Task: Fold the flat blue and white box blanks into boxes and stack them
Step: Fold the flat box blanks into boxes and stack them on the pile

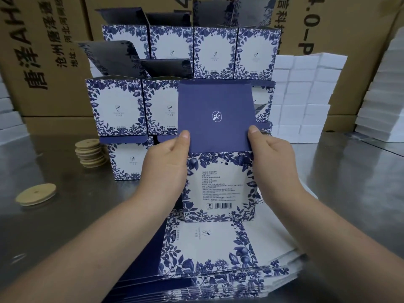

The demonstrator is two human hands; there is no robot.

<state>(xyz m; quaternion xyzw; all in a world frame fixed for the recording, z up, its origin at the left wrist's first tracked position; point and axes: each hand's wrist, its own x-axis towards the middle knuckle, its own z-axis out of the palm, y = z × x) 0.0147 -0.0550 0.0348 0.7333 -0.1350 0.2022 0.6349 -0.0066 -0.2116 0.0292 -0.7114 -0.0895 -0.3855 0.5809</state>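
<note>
Steel bench [65, 215] runs across the view, with brown cartons [54, 62] printed in black along its far edge and stacks of white blocks [306, 95] at the far right. Folded boxes [113, 106] stand in tiers by the far edge at the middle, lids up. Several on the right are hidden behind the raised flap, and one in the lowest row is partly covered by the left grip.

A box [218, 186] is held upright above the pile of blanks [207, 248], which lies at the near edge. The pile's front is cut off by the bottom of the view. The box's back panel faces the camera, and its fine print and barcode are too small to read. Its plain blue flap [214, 114] stands straight up.

Left grip [168, 162] pinches the box at the flap's lower left corner, thumb on the blue face. Right grip [273, 158] pinches the lower right corner the same way. On both, the fingers are out of sight behind the card, so how they lie cannot be told. The box sits between the two grips, touching both.

Near the left edge are a small stack of wooden discs [90, 153] and, closer in, a single disc [36, 194] lying flat.
</note>
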